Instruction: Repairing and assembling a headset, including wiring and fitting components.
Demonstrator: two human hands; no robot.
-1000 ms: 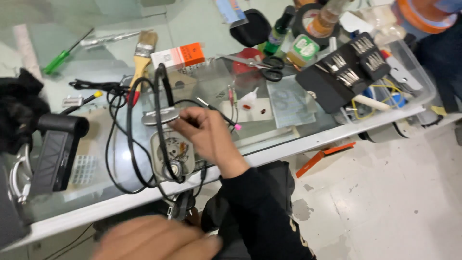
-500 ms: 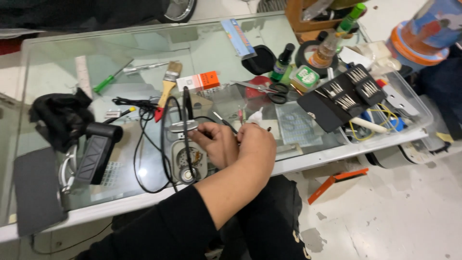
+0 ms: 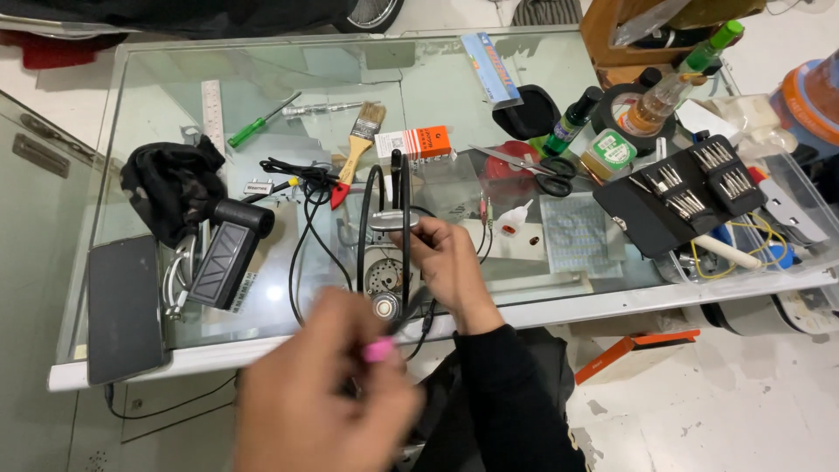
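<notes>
Glass desk (image 3: 262,87) crowded. Left side: black phone (image 3: 124,306) flat at the near edge, black handheld device (image 3: 229,253) beside it, black cloth (image 3: 170,183) behind. Middle back: paintbrush (image 3: 360,140), green screwdriver (image 3: 258,127), steel ruler (image 3: 212,109), orange-white box (image 3: 415,142). Right: scissors (image 3: 533,170), black tape roll (image 3: 625,105), small bottles (image 3: 572,122), open black bit case (image 3: 686,192) with rows of metal bits in its slots. Clear plastic tray (image 3: 804,236) at far right holds yellow wire and small parts.

Black cables (image 3: 306,236) loop across the desk in front of the round metal mechanism (image 3: 383,278), which lies on the glass near the front edge.

Right hand (image 3: 450,262): grip pinched on a thin black cable (image 3: 405,236) just above the mechanism. Left hand (image 3: 328,393): close to camera, blurred, grip clenched round a pink-tipped tool (image 3: 380,350); it hides part of the desk edge.
</notes>
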